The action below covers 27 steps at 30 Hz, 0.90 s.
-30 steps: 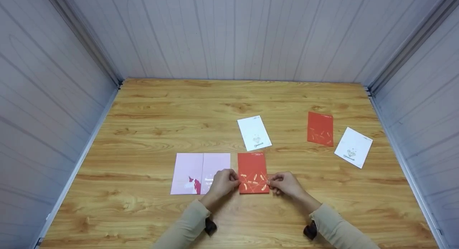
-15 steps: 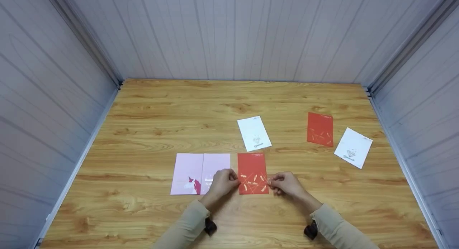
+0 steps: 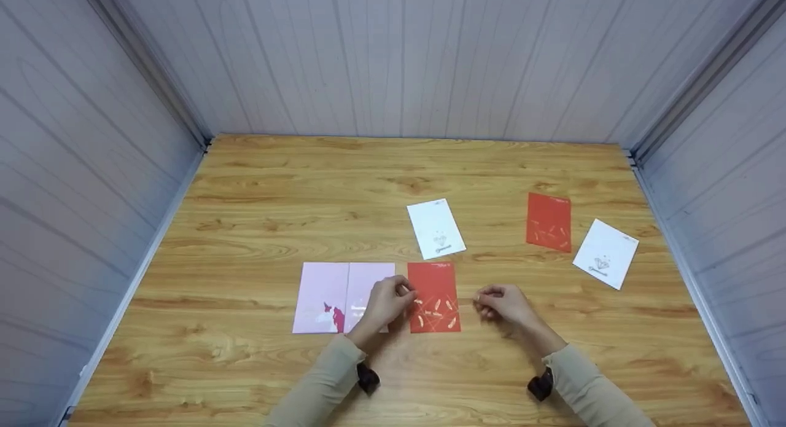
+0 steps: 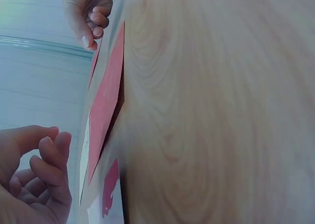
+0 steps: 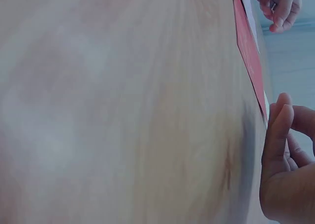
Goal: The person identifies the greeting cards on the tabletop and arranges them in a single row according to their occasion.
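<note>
In the head view, a red card (image 3: 433, 285) with gold feather-like prints lies between my hands. My left hand (image 3: 387, 301) hovers at its left edge, fingers loosely curled and overlapping the card. My right hand (image 3: 506, 304) is a little way off its right edge, fingertips brought together with nothing between them. Left of the red card lie pink cards (image 3: 322, 285), side by side with a line between them and a unicorn print; my left hand partly hides the right one. The left wrist view shows the red card (image 4: 106, 98) slightly raised along one edge, with a shadow beneath.
Behind the red card lies a white card (image 3: 433, 224) with a diamond print. Farther right are another red card (image 3: 548, 221) and a second white card (image 3: 606, 253). All are on a wood-grain table (image 3: 295, 175) with pale panels around it.
Both hands have let go of the red card's side edges. The right hand has drawn away to the right; the left has risen slightly and shifted away from me. The cards stay in place.
</note>
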Motion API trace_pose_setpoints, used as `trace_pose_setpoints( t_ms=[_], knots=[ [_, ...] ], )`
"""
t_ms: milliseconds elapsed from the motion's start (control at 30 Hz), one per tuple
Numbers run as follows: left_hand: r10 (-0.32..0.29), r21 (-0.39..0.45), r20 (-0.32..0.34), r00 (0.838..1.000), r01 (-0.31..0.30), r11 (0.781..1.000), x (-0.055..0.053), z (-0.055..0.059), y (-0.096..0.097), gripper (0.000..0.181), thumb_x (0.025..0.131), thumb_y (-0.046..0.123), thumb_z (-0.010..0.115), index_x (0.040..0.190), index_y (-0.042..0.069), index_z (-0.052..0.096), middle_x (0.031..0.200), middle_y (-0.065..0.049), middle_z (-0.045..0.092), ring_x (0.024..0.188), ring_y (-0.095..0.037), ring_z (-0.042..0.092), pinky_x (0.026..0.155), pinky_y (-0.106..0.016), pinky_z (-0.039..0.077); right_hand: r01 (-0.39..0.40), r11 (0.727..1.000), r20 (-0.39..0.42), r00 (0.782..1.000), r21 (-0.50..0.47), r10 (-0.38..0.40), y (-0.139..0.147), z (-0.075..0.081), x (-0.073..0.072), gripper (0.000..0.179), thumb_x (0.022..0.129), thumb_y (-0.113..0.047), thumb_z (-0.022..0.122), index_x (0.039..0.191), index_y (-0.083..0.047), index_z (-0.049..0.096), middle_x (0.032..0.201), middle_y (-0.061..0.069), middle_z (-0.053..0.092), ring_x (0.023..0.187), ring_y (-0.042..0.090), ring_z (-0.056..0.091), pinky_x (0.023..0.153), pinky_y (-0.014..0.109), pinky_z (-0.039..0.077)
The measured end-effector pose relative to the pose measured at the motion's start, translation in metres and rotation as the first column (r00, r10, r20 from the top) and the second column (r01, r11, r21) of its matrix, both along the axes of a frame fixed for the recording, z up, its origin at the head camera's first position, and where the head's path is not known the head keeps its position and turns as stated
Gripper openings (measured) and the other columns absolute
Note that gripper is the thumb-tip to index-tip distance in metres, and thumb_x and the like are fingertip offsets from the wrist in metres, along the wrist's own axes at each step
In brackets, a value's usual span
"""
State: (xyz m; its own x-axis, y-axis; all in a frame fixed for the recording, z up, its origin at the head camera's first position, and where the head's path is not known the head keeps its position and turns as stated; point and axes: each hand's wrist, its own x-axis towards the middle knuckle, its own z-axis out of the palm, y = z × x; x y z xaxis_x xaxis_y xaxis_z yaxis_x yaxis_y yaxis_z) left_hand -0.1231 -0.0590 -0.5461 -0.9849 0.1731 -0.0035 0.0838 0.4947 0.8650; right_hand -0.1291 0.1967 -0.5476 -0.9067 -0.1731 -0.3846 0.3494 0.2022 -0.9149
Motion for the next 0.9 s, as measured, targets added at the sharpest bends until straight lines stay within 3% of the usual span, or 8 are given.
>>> trace_pose_setpoints(
  t_ms=[167, 333, 533, 900],
  knots=[
    [0.007, 0.062, 0.039, 0.999, -0.009, 0.998, -0.007, 0.003, 0.009, 0.008, 0.080, 0.010, 0.064, 0.082, 0.003, 0.062, 0.062, 0.002, 0.055, 0.050, -0.009, 0.051, 0.043, -0.022, 0.040, 0.040, 0.999, -0.052, 0.998, -0.014, -0.041, 0.017, 0.003, -0.007, 0.020, 0.082, -0.005, 0.060, 0.092, 0.012, 0.056, 0.074, 0.013, 0.061, 0.054, 0.012, 0.055, 0.050, 0.023, 0.045],
    [0.008, 0.074, 0.064, 0.998, -0.012, 0.997, -0.012, 0.009, 0.022, 0.010, 0.081, 0.013, 0.063, 0.083, 0.003, 0.062, 0.065, 0.001, 0.055, 0.054, -0.009, 0.051, 0.046, -0.022, 0.040, 0.083, 0.992, -0.108, 0.990, -0.098, -0.093, 0.037, 0.006, -0.013, 0.023, 0.082, -0.009, 0.062, 0.091, 0.011, 0.057, 0.071, 0.009, 0.061, 0.056, 0.011, 0.057, 0.050, 0.021, 0.046],
    [-0.012, 0.115, 0.121, 0.993, -0.003, 0.993, -0.017, 0.009, 0.039, 0.010, 0.081, 0.014, 0.064, 0.085, 0.005, 0.062, 0.068, 0.002, 0.055, 0.056, -0.008, 0.050, 0.048, -0.022, 0.041, 0.210, 0.978, -0.059, 0.976, -0.012, -0.210, 0.060, 0.004, -0.023, 0.027, 0.083, -0.008, 0.059, 0.099, 0.014, 0.054, 0.072, 0.006, 0.060, 0.058, 0.010, 0.057, 0.052, 0.021, 0.047],
    [-0.065, 0.211, 0.169, 0.984, 0.029, 0.977, -0.027, 0.011, 0.067, 0.014, 0.083, 0.011, 0.062, 0.092, 0.000, 0.061, 0.072, 0.001, 0.057, 0.061, -0.014, 0.054, 0.049, -0.020, 0.041, 0.323, 0.945, -0.006, 0.946, -0.048, -0.324, 0.100, 0.005, -0.030, 0.036, 0.086, -0.007, 0.056, 0.110, 0.017, 0.044, 0.070, 0.001, 0.061, 0.058, 0.007, 0.058, 0.055, 0.020, 0.047]
  ],
)
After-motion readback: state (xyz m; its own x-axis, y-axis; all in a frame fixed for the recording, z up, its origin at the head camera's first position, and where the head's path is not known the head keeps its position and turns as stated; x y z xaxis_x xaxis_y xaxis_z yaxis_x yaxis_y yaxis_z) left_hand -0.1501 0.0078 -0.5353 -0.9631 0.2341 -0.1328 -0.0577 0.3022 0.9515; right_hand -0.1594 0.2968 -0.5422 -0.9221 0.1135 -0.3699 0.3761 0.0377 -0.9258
